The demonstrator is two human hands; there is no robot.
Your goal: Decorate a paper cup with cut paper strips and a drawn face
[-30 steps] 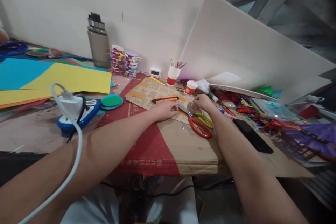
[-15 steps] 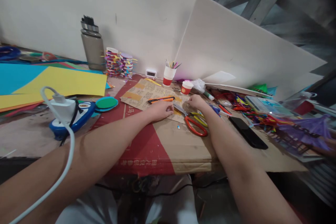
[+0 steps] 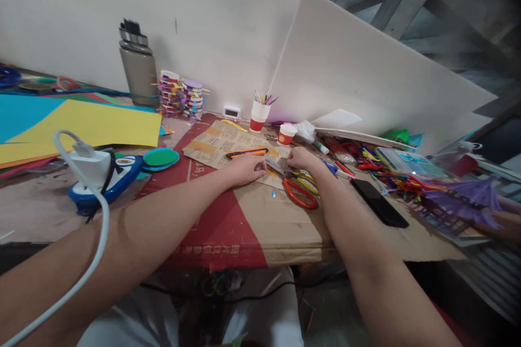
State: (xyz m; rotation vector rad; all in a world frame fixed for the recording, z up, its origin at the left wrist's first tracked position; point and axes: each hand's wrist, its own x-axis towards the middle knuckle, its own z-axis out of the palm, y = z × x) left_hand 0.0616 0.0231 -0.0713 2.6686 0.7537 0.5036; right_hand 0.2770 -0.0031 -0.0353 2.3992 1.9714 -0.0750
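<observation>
My left hand (image 3: 249,168) rests on the brown printed sheet (image 3: 211,143), its fingers curled inward, with an orange-and-black cutter (image 3: 246,153) just behind it. Whatever its fingers may hold is too small to tell. Scissors with red handles (image 3: 300,194) lie between my hands, blades pointing away to the left. A yellow-handled tool (image 3: 308,183) is partly under my right forearm. Closed into a loose fist, my right hand (image 3: 301,158) sits beyond the scissors, near a small red and white cup (image 3: 286,134); its contents are hidden.
Pens stand in stacked cups (image 3: 259,116). Farther left are wrapped cup stacks (image 3: 170,95), a bottle (image 3: 138,68), yellow paper (image 3: 109,123), green discs (image 3: 160,158) and a power strip (image 3: 109,181). At right lie a black phone (image 3: 378,203), colorful pipe cleaners and a purple craft piece (image 3: 468,200).
The whole view has shifted slightly, so things appear a little farther left. Both hands keep nearly the same places and poses on the table.
</observation>
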